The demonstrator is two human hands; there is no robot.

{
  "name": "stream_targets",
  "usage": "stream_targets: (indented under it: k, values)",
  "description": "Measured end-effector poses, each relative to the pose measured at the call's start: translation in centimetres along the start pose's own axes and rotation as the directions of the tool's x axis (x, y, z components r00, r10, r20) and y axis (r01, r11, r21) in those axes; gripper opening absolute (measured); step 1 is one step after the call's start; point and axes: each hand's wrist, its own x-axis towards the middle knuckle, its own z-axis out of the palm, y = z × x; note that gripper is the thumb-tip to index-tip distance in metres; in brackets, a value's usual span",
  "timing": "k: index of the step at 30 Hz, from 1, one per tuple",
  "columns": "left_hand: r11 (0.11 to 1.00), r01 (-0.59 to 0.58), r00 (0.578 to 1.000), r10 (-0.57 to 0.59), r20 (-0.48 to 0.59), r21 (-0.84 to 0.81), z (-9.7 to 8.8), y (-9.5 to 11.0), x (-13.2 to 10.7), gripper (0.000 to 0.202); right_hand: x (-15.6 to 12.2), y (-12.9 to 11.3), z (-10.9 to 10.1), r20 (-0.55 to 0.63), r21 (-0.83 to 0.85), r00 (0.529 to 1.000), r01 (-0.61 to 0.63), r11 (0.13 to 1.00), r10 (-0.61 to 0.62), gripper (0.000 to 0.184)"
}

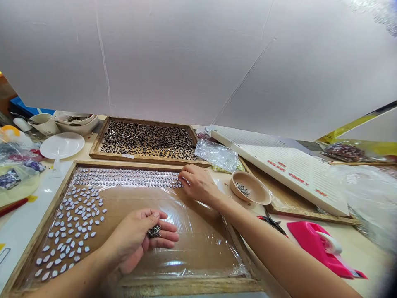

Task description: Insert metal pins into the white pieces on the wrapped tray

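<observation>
My left hand (pixel 145 238) is turned palm up over the lower middle of a wood-framed tray (pixel 173 248) lined with clear film. In its cupped palm rests a small heap of tiny metal pieces (pixel 154 231). At the tray's far right, my right hand (pixel 198 184) reaches down with its fingertips together, at the end of neat rows of small white pieces with dark centres (pixel 130 178). Whatever its fingertips pinch is hidden. Plain white leaf-shaped pieces (pixel 74 219) lie scattered on the tray's left side.
Behind stands another framed tray (pixel 149 157) full of dark small pieces. To the right are a tan bowl (pixel 259 190) with metal bits, a white foam board (pixel 279 165), black-handled tool (pixel 273 223) and pink tape dispenser (pixel 310 244). A white plate (pixel 62 145) sits left.
</observation>
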Motion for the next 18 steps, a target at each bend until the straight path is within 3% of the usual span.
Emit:
stream_targets:
  k: [18]
  values:
    - [0.999, -0.03, 1.0, 0.03, -0.006, -0.021, -0.08, -0.17, 0.12, 0.014, 0.17, -0.12, 0.4, 0.036, -0.065, 0.999, -0.001, 0.998, 0.003, 0.021]
